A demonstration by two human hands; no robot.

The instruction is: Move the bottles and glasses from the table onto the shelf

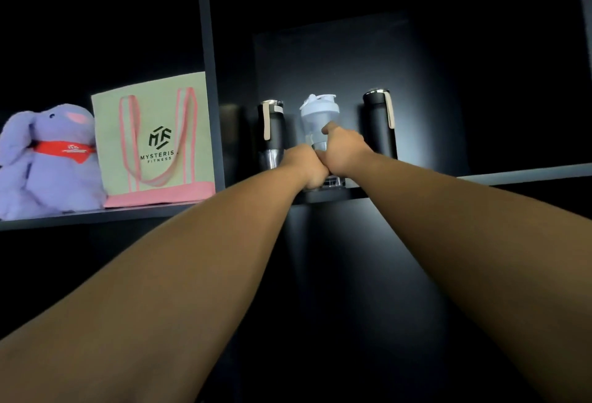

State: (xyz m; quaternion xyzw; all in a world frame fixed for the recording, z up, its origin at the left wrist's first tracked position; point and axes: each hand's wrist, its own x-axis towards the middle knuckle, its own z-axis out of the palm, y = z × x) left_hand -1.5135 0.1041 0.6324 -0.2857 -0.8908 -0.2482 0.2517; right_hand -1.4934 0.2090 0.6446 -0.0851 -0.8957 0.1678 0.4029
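Both my arms reach up to the dark shelf (pixel 512 175). My right hand (pixel 347 151) is closed around a clear glass whose thick patterned base (pixel 333 182) shows under the fingers at the shelf's front edge. My left hand (pixel 308 168) is a fist touching the right one, and it seems to grip a second glass; only a bit of its base (pixel 310 189) shows. Behind the hands stands a pale blue shaker bottle (pixel 320 114), with my right thumb in front of it. Black flasks stand to the left (pixel 271 128) and to the right (pixel 379 120).
A vertical divider (pixel 213 88) closes the compartment on the left. Beyond it sit a green and pink tote bag (pixel 153 140) and a purple plush toy (pixel 48 159). A dark panel stands behind the bottles. The shelf runs on to the right of the flasks.
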